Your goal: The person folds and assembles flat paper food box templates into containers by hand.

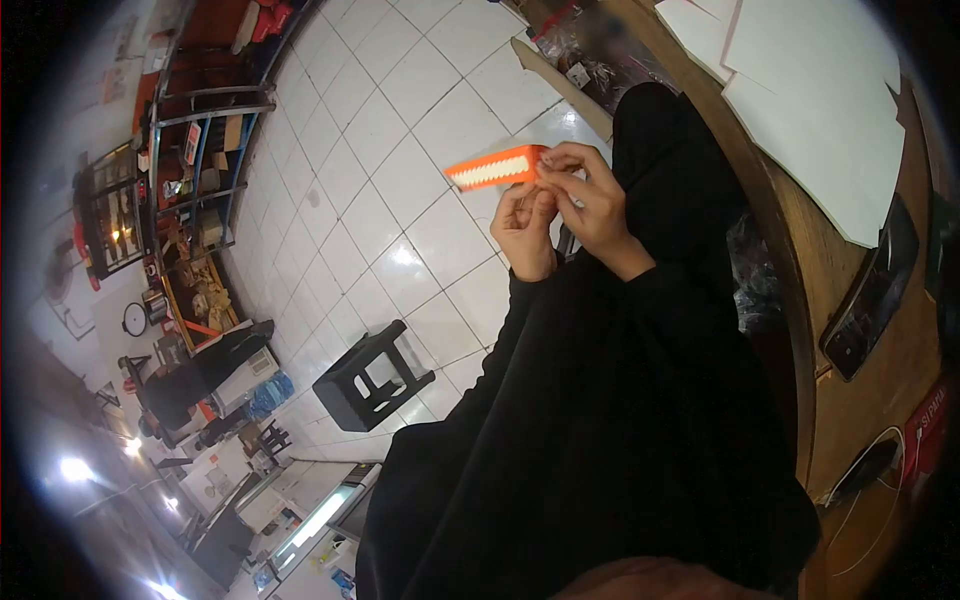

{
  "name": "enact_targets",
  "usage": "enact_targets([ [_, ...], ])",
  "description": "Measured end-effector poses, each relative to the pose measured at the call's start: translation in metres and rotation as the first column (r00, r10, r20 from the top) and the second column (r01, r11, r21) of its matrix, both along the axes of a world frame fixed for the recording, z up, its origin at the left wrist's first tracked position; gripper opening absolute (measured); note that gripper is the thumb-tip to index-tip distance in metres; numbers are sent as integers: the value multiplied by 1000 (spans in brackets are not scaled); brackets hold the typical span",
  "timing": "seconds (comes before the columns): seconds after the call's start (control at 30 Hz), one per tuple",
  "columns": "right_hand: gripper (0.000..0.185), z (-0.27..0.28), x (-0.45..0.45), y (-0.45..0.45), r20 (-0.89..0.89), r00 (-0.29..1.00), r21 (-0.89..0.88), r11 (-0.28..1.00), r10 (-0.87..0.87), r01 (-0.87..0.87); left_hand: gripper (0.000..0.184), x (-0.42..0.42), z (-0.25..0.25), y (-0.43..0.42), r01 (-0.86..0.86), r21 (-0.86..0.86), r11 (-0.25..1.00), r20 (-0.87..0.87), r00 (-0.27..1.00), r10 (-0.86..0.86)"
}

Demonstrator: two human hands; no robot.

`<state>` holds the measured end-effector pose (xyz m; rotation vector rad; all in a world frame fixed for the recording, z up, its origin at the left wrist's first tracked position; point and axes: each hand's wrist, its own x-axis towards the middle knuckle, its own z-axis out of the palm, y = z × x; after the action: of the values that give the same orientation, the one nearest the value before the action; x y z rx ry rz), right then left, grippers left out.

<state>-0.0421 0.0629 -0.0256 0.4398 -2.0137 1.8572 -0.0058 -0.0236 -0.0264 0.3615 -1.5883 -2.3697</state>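
A narrow bright-orange piece with a white zigzag strip along its side [492, 172] is held up over the tiled floor; its exact kind I cannot make out. My right hand [592, 200] pinches its right end between thumb and fingers. Just below that same end, my left hand [526, 232] is closed, its fingertips against the lower edge of the piece. The free end of the orange piece points left. Whatever lies between the fingertips of the two hands is hidden.
A wooden table [840, 420] along the right carries white sheets [800, 100], a dark phone [870, 300] and a thin white cable [895, 500]. A black stool [372, 378] stands on the white tiles. Shelves [205, 150] line the left. Clear plastic bags [752, 270] lie beside the table.
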Motion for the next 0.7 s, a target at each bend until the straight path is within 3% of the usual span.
enact_targets([
  [0.03, 17, 3, 0, 1, -2, 1000, 3, 1000, 1, -1, 10, -2, 3, -1, -1, 3, 1000, -2, 1000, 1],
  [0.1, 32, 11, 3, 5, -157, 988, 373, 927, 10, 50, 6, -7, 13, -7, -87, 22, 996, 10, 996, 86],
  [0.13, 35, 15, 5, 1, -136, 989, 445, 896, 58, 8, 5, -10, 12, -17, -104, 38, 994, -6, 994, 105],
  [0.3, 48, 11, 3, -4, -112, 993, 320, 945, -32, 66, 7, -15, 33, -25, -255, 83, 963, -62, 964, 260],
  [0.37, 51, 8, 3, 3, -93, 968, 417, 874, -232, 250, 9, -13, 35, -33, -349, 49, 936, -19, 936, 350],
  [0.4, 51, 5, -1, -1, 20, 963, 157, 952, -269, 263, 15, -12, 37, -37, -334, -8, 943, -63, 941, 332],
  [0.43, 51, -2, -2, -1, 21, 963, 157, 952, -268, 262, 15, -12, 39, -41, -335, -8, 942, -62, 941, 333],
  [0.5, 53, -9, -2, 1, 177, 984, 186, 982, -5, -29, 25, -13, 41, -47, -371, 34, 928, -57, 926, 372],
  [0.53, 47, -7, 0, -2, 227, 973, 218, 976, -33, -18, 35, -13, 41, -47, -359, 26, 933, -66, 931, 360],
  [0.7, 46, 0, -7, -4, 148, 978, 215, 970, -146, 112, 38, -11, 31, -49, -320, 172, 932, -30, 944, 329],
])
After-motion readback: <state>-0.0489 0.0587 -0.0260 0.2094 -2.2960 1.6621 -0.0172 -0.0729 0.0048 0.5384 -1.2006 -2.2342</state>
